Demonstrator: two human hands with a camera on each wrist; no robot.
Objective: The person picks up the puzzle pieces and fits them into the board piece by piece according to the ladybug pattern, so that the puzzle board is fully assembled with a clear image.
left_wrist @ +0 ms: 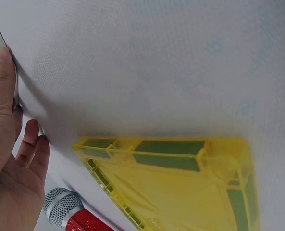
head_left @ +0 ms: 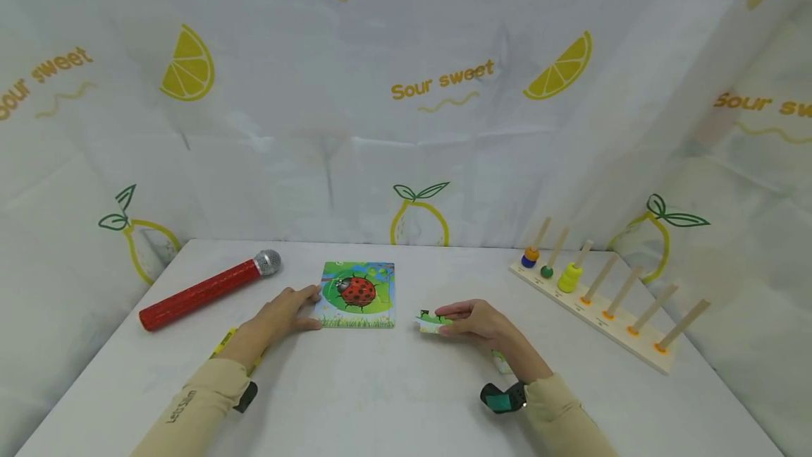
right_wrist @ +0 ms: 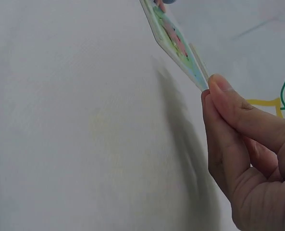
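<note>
A square ladybug picture puzzle (head_left: 357, 293) lies flat on the white table. My left hand (head_left: 282, 319) touches its left side, the thumb near the lower left corner. In the left wrist view a nearly straight finger (left_wrist: 3, 79) rests along the puzzle's edge. To the right, my right hand (head_left: 478, 323) pinches a small green-and-white puzzle piece (head_left: 431, 323) between thumb and fingertips, held apart from the picture. The right wrist view shows this piece (right_wrist: 198, 60) almost edge-on, overlapping the puzzle (right_wrist: 173, 41) behind it.
A red microphone (head_left: 206, 293) lies at the left. Beneath the left forearm is a yellow plastic frame (left_wrist: 176, 187). Another puzzle piece (head_left: 501, 362) lies by the right wrist. A wooden peg board (head_left: 596, 317) with coloured beads stands at the right.
</note>
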